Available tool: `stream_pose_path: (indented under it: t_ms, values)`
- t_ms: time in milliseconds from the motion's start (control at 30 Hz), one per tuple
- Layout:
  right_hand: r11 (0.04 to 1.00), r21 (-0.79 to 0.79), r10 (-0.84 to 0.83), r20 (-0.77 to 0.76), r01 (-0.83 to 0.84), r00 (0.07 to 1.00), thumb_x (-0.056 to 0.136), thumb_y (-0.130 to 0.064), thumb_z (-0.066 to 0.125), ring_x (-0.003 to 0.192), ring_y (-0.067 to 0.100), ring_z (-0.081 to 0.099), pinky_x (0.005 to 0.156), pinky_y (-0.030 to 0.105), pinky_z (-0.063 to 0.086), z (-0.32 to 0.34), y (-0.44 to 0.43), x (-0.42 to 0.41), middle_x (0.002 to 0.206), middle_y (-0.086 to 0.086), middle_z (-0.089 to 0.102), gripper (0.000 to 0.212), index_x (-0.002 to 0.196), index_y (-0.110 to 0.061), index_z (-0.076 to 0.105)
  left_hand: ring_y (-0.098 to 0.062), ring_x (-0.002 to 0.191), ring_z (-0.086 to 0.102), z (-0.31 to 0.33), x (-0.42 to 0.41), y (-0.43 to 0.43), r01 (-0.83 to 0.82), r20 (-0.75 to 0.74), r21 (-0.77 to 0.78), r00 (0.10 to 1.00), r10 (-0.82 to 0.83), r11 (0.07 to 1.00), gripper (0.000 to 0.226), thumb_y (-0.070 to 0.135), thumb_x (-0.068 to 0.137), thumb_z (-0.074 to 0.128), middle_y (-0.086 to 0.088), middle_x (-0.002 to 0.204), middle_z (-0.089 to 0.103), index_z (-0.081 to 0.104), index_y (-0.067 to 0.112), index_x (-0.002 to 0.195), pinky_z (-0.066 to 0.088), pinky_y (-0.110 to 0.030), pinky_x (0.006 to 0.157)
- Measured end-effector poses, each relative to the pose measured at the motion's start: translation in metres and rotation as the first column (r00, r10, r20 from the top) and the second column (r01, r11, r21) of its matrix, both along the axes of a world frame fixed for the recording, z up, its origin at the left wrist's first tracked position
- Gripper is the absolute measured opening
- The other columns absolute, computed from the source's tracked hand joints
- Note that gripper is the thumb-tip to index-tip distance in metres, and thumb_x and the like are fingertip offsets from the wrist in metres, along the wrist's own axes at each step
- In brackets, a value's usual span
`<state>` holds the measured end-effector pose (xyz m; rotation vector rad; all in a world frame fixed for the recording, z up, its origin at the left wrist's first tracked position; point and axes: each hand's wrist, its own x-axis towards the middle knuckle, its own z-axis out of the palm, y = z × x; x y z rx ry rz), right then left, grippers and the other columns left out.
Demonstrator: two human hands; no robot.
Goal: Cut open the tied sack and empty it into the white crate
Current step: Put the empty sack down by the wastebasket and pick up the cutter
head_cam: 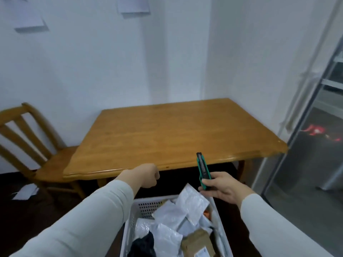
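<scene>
The green-handled utility knife (203, 171) is gripped in the right hand (220, 186), tip kept upward away from the parcel-filled white perforated plastic crate (141, 206); the left hand (146, 175) seems loosely curled, empty; no sack is visible.

Even, cool indoor light, fairly dim; no hard shadows on the wooden table (167, 132), just a dull sheen on its top. Under the table it goes near black. Right of the table, a red glare patch on the glass door (319, 132). Whole frame soft w/ motion blur. Wide-angle bend: lines right of the table lean and curve.
</scene>
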<state>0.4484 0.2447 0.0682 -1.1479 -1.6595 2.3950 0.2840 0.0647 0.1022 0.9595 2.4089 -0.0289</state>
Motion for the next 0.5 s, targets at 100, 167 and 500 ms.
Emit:
stream_pose_path:
  t_ms: [100, 167, 500]
  values:
    - [0.998, -0.034, 0.056, 0.013, -0.055, 0.998, 0.088, 0.014, 0.051, 0.086, 0.032, 0.062, 0.079, 0.041, 0.056, -0.009, 0.017, -0.051, 0.1, 0.021, 0.056, 0.036, 0.121, 0.002, 0.049, -0.023, 0.095, 0.052, 0.002, -0.027, -0.003, -0.108, 0.0, -0.041, 0.994, 0.108, 0.993, 0.03, 0.006, 0.092, 0.044, -0.004, 0.108, 0.054, 0.06, 0.019, 0.114, 0.045, -0.029, 0.083]
    - [0.991, -0.019, 0.132, 0.047, -0.131, 0.99, 0.087, 0.013, 0.054, 0.088, 0.031, 0.062, 0.075, 0.038, 0.057, -0.017, 0.025, -0.084, 0.1, 0.019, 0.058, 0.037, 0.123, 0.006, 0.05, -0.024, 0.114, 0.054, -0.002, -0.043, -0.006, -0.171, 0.002, -0.067, 0.985, 0.172, 0.983, 0.039, 0.007, 0.092, 0.043, -0.002, 0.128, 0.055, 0.056, 0.019, 0.127, 0.047, -0.034, 0.097]
    - [0.94, 0.236, 0.17, 0.299, -0.245, 0.939, 0.086, 0.002, 0.062, 0.093, 0.027, 0.059, 0.083, 0.034, 0.054, -0.086, 0.028, -0.233, 0.119, 0.019, 0.059, 0.054, 0.136, 0.005, 0.041, -0.024, 0.12, 0.053, -0.046, -0.171, -0.008, -0.266, 0.047, -0.106, 0.961, 0.272, 0.958, 0.043, 0.007, 0.094, 0.041, -0.004, 0.135, 0.052, 0.05, 0.017, 0.135, 0.047, -0.033, 0.098]
